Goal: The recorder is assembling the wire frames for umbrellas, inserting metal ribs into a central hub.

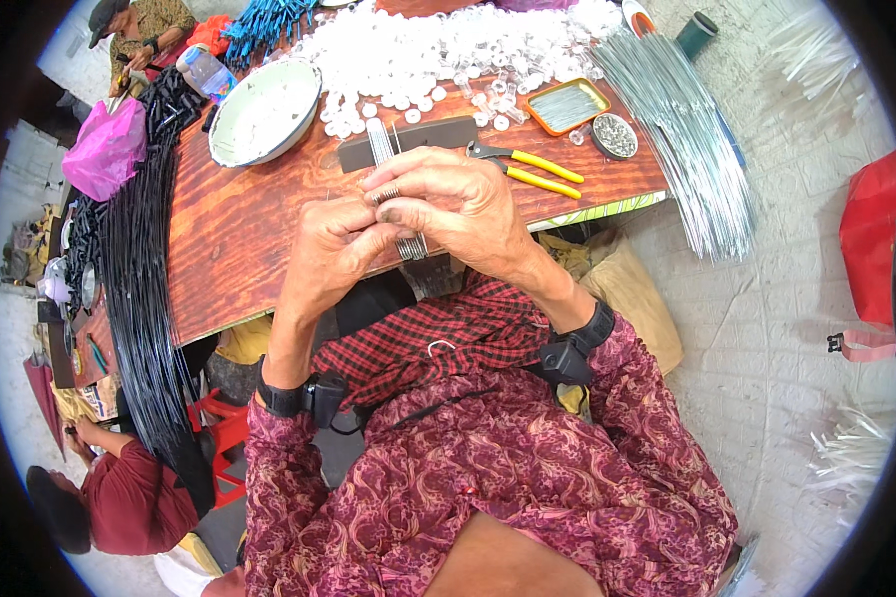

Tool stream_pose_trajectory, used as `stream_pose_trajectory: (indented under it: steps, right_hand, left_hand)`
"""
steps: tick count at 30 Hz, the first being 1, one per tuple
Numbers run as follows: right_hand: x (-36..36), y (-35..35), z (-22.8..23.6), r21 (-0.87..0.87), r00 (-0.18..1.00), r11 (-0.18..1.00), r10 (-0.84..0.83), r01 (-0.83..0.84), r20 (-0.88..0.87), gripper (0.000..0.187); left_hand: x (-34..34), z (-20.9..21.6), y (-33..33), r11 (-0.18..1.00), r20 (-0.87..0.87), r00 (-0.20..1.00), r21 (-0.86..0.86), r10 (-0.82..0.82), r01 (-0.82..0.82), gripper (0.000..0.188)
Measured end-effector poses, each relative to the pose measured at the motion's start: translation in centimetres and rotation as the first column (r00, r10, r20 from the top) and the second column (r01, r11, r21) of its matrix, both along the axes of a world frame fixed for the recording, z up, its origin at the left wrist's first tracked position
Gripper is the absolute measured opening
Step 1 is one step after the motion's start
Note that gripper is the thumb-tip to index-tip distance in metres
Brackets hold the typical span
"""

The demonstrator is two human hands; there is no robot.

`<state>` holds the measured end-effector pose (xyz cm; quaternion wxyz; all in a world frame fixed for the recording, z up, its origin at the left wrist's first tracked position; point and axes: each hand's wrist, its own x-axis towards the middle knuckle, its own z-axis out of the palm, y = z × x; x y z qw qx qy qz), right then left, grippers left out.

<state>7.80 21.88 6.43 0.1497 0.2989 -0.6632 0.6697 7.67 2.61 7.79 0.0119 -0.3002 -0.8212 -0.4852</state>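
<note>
Over the near edge of the table, my left hand (331, 244) and my right hand (468, 204) meet with their fingertips together. A small metal coil spring (384, 196) shows between the fingers of my right hand. My left thumb and fingers are pinched close beside it; what they grip is hidden. Beneath both hands runs a bundle of thin metal rods (379, 141), its far end across a dark flat block (448, 132). Cutting pliers with yellow handles (546, 171) lie just right of my right hand.
White plastic caps (418, 50) are heaped at the back. A white basin (267, 111), an orange-rimmed tray (567, 104) and a round tin of small parts (614, 136) stand on the table (239, 239). Long silver rods (682, 139) and black strips (139, 249) overhang its sides. Two other people sit at left.
</note>
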Motion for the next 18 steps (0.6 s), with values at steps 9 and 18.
stream_pose_trajectory:
  steps: [9, 18]
  right_hand:
    - [0.3, -0.1, 0.3, 0.115, 0.994, 0.989, -0.08, 0.089, -0.08, 0.01]
    - [0.3, -0.3, -0.4, 0.126, 0.985, 0.979, -0.153, 0.163, -0.08, 0.013]
  left_hand:
    - [-0.5, -0.7, -1.0, 0.994, 0.036, 0.996, -0.06, -0.086, 0.088, 0.016]
    - [0.6, 2.2, -0.9, 0.95, 0.183, 0.983, 0.31, -0.02, -0.039, 0.042]
